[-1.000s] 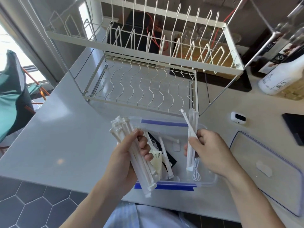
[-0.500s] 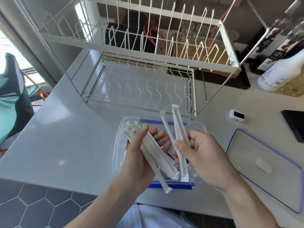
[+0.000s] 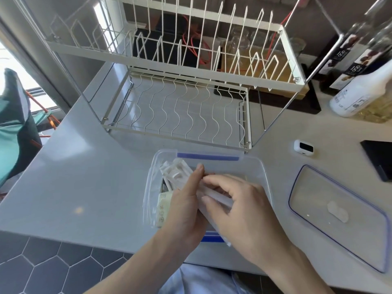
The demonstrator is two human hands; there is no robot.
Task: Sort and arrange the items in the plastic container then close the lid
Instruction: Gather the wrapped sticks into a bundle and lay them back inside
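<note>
Both hands, left point(image 3: 186, 200) & right point(image 3: 239, 211), clamped on white plastic sticks point(image 3: 178, 175) over open container point(image 3: 259, 166) on bench. Sorting approx. half done; lid point(image 3: 339, 219) off, lying just right.

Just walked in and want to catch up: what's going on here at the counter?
A person is tidying a clear plastic container on the counter. Both hands, left hand and right hand, grip one bundle of white plastic sticks over the open container. A small packet lies inside. The lid lies off to the right, not yet on.
</note>
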